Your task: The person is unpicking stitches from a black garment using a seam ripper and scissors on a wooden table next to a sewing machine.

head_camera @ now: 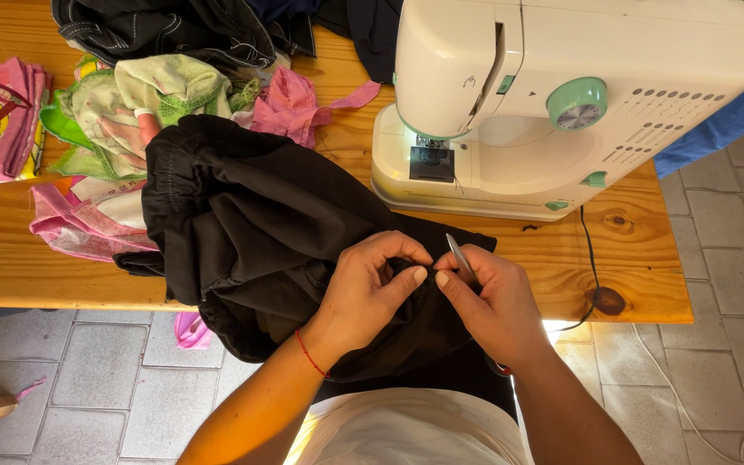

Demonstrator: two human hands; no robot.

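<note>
Head view, looking down: both hands meeting over a black garment point(251, 224) heaped at the near edge of the wooden tabletop point(613, 258) and spilling over onto the lap. Left hand point(368, 288) pinched shut on a fold of the black cloth, thumb and forefinger pressed together, red string around the wrist. Right hand point(488, 301) just beside it, fingertips nearly touching the left, closed around a slim silver metal tool point(460, 258) with its tip pointing up and away. Cream sewing machine point(561, 103) with mint-green dial standing behind the hands, work light on. Pile of pink and green fabric scraps point(148, 112) to the left, dark denim point(174, 30) at the far edge.
</note>
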